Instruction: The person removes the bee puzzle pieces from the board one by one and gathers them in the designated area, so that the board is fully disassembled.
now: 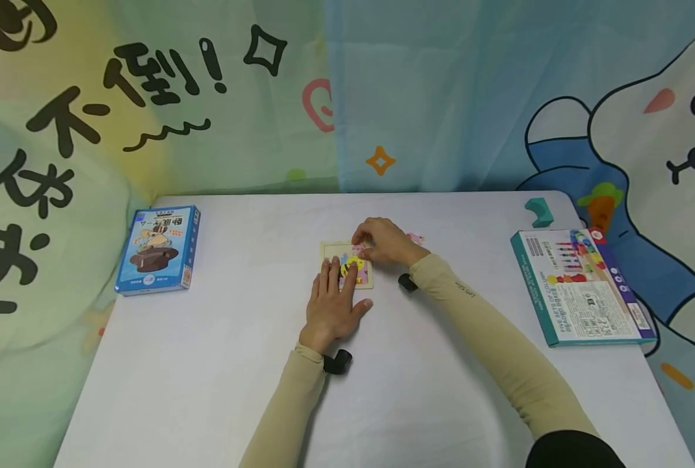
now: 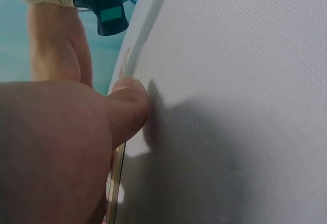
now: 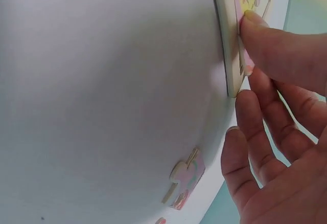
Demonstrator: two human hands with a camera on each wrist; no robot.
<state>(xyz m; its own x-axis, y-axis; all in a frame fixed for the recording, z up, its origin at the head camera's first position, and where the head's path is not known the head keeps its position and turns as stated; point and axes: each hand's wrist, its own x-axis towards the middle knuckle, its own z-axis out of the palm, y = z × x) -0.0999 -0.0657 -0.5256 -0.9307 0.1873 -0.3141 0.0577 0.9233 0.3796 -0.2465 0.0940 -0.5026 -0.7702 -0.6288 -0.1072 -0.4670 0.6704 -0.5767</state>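
A small wooden jigsaw puzzle board [image 1: 329,249] lies on the white table, with a yellow bee picture in its pink part. Across its lower left my left hand [image 1: 331,312] rests with straight fingers, holding nothing. At the board's upper right corner my right hand [image 1: 385,240] pinches a pink puzzle piece [image 3: 247,60], which sits slightly raised at the frame's edge in the right wrist view. Part of that piece is hidden by the thumb. Just beyond the right hand, a loose pink puzzle piece [image 3: 189,177] lies on the table.
A blue picture box [image 1: 157,250] lies at the table's left. On the right are a white and teal box [image 1: 584,286] and a teal curved block [image 1: 539,212] behind it. A printed curtain [image 1: 429,97] hangs along the back edge.
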